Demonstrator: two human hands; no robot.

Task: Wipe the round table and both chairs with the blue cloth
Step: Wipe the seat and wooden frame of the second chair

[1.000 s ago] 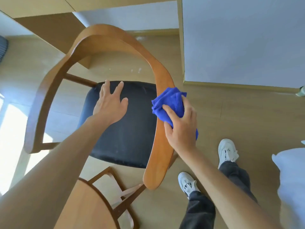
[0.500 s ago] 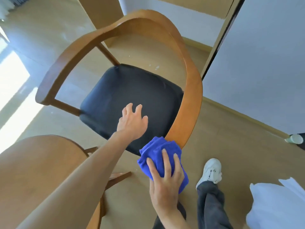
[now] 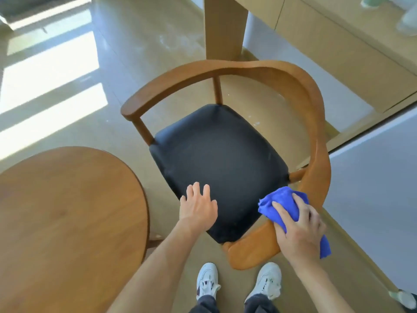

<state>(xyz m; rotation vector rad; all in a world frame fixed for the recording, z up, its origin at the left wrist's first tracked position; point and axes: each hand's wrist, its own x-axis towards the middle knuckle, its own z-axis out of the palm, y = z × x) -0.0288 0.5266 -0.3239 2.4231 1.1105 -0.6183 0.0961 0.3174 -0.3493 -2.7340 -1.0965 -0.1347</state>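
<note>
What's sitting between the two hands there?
In the head view, only the front part of the chair's black seat cushion lies between the left hand, resting on it, and the right hand, gripping the blue cloth on the armrest.

**Setting: furnished room, likely home or hotel-type living space**

A domestic-style interior is indicated. A curved-back wooden armchair with black padded seat [image 3: 221,159] is placed beside a round brown wooden table [image 3: 67,222]. Glossy beige floor tiles [image 3: 126,53] are lit by bright sunlight patches. A light wood built-in cabinet with panel doors [image 3: 327,41] is seen at the back. A flat pale grey-white surface edged in wood [image 3: 379,199] is seen on the right; what it is cannot be told.
</note>
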